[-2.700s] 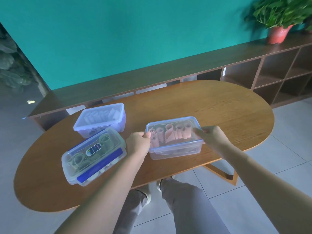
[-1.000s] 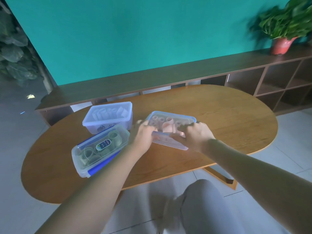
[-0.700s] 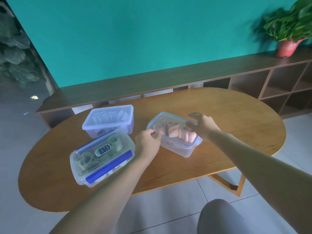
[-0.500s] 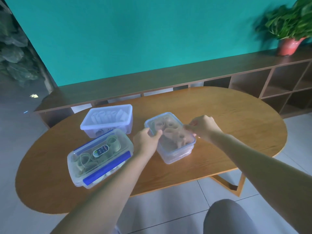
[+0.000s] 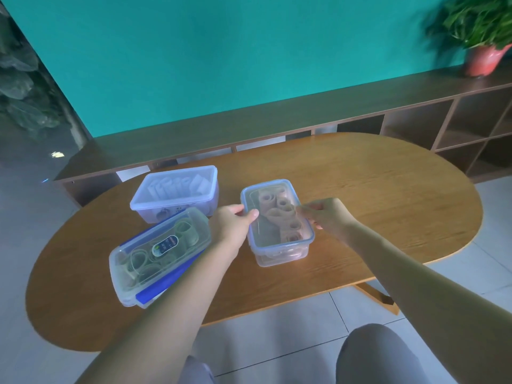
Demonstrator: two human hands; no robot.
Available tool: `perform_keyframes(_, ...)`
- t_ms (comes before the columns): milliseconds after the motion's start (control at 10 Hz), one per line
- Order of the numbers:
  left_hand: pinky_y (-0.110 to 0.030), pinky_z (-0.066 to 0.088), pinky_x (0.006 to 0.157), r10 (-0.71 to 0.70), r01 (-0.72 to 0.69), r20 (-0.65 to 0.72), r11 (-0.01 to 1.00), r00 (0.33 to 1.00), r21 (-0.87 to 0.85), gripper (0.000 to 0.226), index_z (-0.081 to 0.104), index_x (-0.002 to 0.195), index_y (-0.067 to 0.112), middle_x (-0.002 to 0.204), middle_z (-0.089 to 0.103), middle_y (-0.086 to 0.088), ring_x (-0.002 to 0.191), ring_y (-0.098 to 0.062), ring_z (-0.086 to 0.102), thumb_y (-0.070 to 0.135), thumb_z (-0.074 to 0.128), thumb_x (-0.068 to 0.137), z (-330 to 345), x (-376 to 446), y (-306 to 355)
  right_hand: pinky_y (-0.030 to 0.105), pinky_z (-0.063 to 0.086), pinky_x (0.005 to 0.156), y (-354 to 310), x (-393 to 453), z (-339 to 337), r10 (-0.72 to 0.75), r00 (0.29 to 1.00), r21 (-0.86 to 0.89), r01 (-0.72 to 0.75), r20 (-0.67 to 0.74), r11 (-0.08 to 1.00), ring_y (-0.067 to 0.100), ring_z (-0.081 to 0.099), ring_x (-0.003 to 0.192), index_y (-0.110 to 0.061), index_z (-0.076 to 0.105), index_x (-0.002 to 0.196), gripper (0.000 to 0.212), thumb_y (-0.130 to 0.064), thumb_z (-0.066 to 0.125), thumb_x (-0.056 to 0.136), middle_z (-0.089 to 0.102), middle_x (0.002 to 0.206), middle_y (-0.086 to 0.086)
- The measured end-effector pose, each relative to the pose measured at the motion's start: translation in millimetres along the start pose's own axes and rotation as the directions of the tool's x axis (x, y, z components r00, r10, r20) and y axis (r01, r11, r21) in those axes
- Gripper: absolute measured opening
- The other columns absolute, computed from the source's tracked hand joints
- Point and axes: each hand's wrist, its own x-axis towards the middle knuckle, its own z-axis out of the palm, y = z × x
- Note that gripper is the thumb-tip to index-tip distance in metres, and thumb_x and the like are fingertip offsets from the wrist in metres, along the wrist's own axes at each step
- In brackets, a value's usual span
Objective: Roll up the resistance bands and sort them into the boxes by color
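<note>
Three clear lidded plastic boxes stand on the oval wooden table (image 5: 374, 195). The middle box (image 5: 277, 249) holds several rolled pink bands (image 5: 279, 209) and lies lengthwise, away from me. My left hand (image 5: 231, 225) grips its left rim, thumb on the lid. My right hand (image 5: 325, 214) holds its right rim with curled fingers. The box with green bands (image 5: 155, 256) and blue clips sits at the left front. Behind it stands the box with white bands (image 5: 176, 189).
A long low wooden shelf unit (image 5: 304, 112) runs behind the table against the teal wall. A potted plant (image 5: 482, 31) in a red pot stands on its right end. My knees show below the table's front edge over a tiled floor.
The pink-band box has been turned from lying crosswise to lying lengthwise. Both hands stayed on its sides while it rotated. The other two boxes have not moved.
</note>
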Motion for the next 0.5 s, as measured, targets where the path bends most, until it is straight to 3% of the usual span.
perform_keyframes(100,-0.029,0.046,0.103,0.003,-0.003,-0.005,1.000,1.000,0.011,0.052,0.063,0.136,0.012,0.135,0.064,-0.003,0.123,-0.019,0.061,0.028,0.077,0.089,2,4,1,0.023,0.048,0.064,0,-1,2,-0.007,1.000,0.014,0.007,-0.009,1.000,0.004,0.062,0.060,-0.015,0.081,0.092,0.018,-0.031,0.074,0.089,0.071,0.065,-0.009)
perform_keyframes(200,-0.030,0.046,0.101,0.001,-0.001,-0.006,1.000,1.000,0.013,0.047,0.063,0.136,0.012,0.134,0.065,-0.003,0.120,-0.020,0.062,0.025,0.073,0.092,5,9,4,0.033,0.054,0.067,-1,1,6,-0.015,1.000,-0.010,0.015,-0.024,1.000,0.009,0.066,0.066,-0.019,0.081,0.090,0.019,-0.036,0.072,0.090,0.074,0.072,-0.006)
perform_keyframes(300,-0.035,0.043,0.109,0.029,-0.030,0.009,0.996,1.000,0.089,0.045,0.058,0.140,0.013,0.141,0.061,-0.003,0.128,-0.022,0.057,0.026,0.065,0.098,5,14,9,0.036,0.055,0.065,-6,0,10,-0.033,0.998,-0.121,0.027,-0.053,0.992,0.021,0.068,0.073,-0.023,0.081,0.084,0.027,-0.046,0.067,0.090,0.076,0.079,-0.003)
perform_keyframes(400,-0.035,0.042,0.109,0.047,-0.058,0.066,0.982,0.997,0.177,0.048,0.054,0.144,0.012,0.146,0.055,-0.004,0.132,-0.023,0.054,0.029,0.061,0.100,0,24,11,0.027,0.048,0.058,-14,3,12,-0.022,0.996,-0.187,0.006,-0.082,0.982,0.020,0.068,0.074,-0.021,0.079,0.090,0.034,-0.052,0.065,0.090,0.077,0.085,0.003)
perform_keyframes(500,-0.030,0.047,0.098,0.113,-0.121,0.047,0.959,0.992,0.254,0.046,0.056,0.141,0.012,0.137,0.061,-0.006,0.116,-0.021,0.061,0.029,0.062,0.099,-10,29,19,0.024,0.043,0.052,-27,4,11,0.031,0.991,-0.227,-0.061,-0.133,0.972,0.021,0.064,0.069,-0.023,0.074,0.094,0.034,-0.055,0.063,0.090,0.071,0.080,-0.002)
